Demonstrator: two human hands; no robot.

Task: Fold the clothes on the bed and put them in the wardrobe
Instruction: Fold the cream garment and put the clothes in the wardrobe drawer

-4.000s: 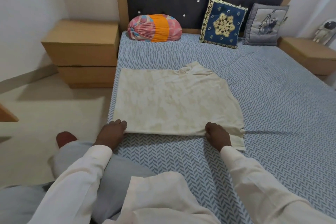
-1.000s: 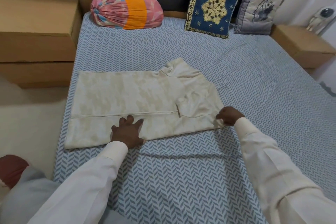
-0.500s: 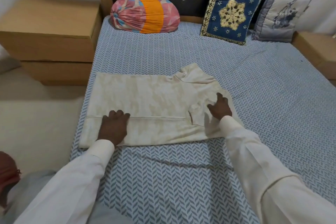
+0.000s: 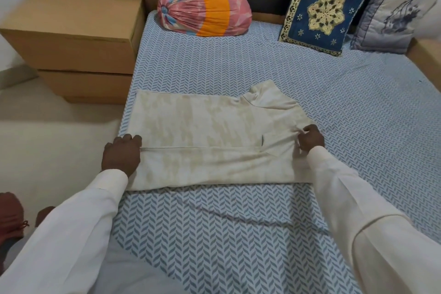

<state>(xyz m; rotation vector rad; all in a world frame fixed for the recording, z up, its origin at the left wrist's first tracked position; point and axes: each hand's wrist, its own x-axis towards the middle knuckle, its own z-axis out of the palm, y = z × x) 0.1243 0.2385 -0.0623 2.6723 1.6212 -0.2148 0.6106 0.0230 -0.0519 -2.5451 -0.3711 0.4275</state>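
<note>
As the left hand (image 4: 121, 154) grips the shirt (image 4: 202, 126) at its hem and the right hand (image 4: 311, 138) pinches cloth by its collar, a lopsided pull could skew the fold between those fingers

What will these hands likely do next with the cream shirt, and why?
Probably fold the hem end across toward the collar. The shirt lies on the bed as a long band, its near side folded over lengthwise. The left hand grips the hem end and the right hand pinches fabric near the collar end, so halving the length seems the natural next step.
</note>
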